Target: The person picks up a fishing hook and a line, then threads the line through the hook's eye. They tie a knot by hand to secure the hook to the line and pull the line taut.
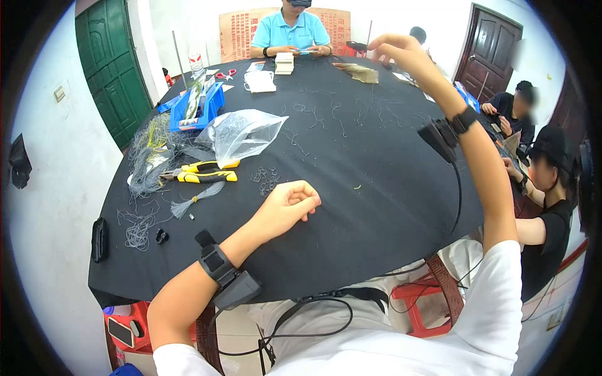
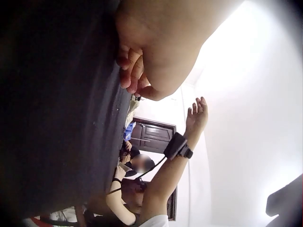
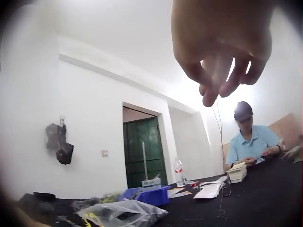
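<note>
My right hand (image 1: 404, 55) is raised high over the far right of the table. Its fingertips pinch a thin line (image 3: 220, 137), which hangs in fine strands toward the black cloth in the right wrist view. Low over the near middle of the table, my left hand (image 1: 290, 205) has bent fingers with the thumb close to the index finger; I cannot tell whether something fine is between them. Just left of it lies a small heap of dark curled pieces (image 1: 266, 180). Several loose thin strands (image 1: 337, 118) are spread on the cloth beyond both hands.
Left on the black table (image 1: 376, 219) lie yellow-black pliers (image 1: 210, 177), a clear plastic bag (image 1: 241, 135), tangled line (image 1: 145, 166) and a tied grey bundle (image 1: 199, 199). A blue bin (image 1: 197, 106) stands behind. A person in blue (image 1: 291, 31) sits opposite; others sit at right.
</note>
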`<action>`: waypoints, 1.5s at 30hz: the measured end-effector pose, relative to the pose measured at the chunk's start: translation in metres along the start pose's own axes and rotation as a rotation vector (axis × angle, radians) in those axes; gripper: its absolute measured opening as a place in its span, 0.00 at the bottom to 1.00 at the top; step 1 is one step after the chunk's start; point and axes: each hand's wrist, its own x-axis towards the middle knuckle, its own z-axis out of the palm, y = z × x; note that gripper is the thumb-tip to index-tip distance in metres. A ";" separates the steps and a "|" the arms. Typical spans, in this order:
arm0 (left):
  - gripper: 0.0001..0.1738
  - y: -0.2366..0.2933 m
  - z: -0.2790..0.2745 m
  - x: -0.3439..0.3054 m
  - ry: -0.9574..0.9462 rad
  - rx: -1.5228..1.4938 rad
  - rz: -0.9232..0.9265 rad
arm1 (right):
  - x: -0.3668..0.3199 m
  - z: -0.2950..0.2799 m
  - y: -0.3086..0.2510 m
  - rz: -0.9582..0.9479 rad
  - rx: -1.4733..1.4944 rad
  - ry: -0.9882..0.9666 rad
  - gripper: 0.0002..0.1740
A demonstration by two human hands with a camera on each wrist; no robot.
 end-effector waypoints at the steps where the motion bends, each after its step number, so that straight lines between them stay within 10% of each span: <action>1: 0.08 0.000 0.000 0.000 -0.007 0.001 -0.004 | 0.008 0.004 0.011 0.030 -0.004 0.013 0.13; 14: 0.07 0.009 -0.003 -0.001 0.006 0.015 -0.198 | 0.194 0.104 0.162 0.226 0.426 0.178 0.12; 26: 0.05 0.018 0.004 0.000 0.048 0.146 -0.180 | 0.115 0.107 0.333 0.538 -0.580 0.086 0.20; 29: 0.05 0.018 0.005 -0.001 0.047 0.179 -0.146 | 0.080 0.070 0.315 0.812 -0.533 -0.100 0.21; 34: 0.03 0.020 0.010 -0.001 0.096 0.202 -0.163 | 0.042 0.002 0.301 0.627 -1.092 -0.268 0.18; 38: 0.05 0.009 0.007 -0.004 0.097 0.156 -0.098 | 0.005 -0.061 0.327 0.371 -1.215 0.065 0.15; 41: 0.06 0.011 0.003 -0.007 0.088 0.062 -0.089 | -0.036 -0.081 0.207 0.310 -1.180 -0.295 0.09; 43: 0.06 0.012 0.001 -0.011 0.059 0.056 -0.080 | -0.070 -0.084 0.160 -0.093 -1.383 -0.250 0.09; 45: 0.06 0.011 -0.001 -0.009 0.019 0.059 -0.041 | -0.096 -0.088 0.116 -0.045 -1.140 -0.268 0.09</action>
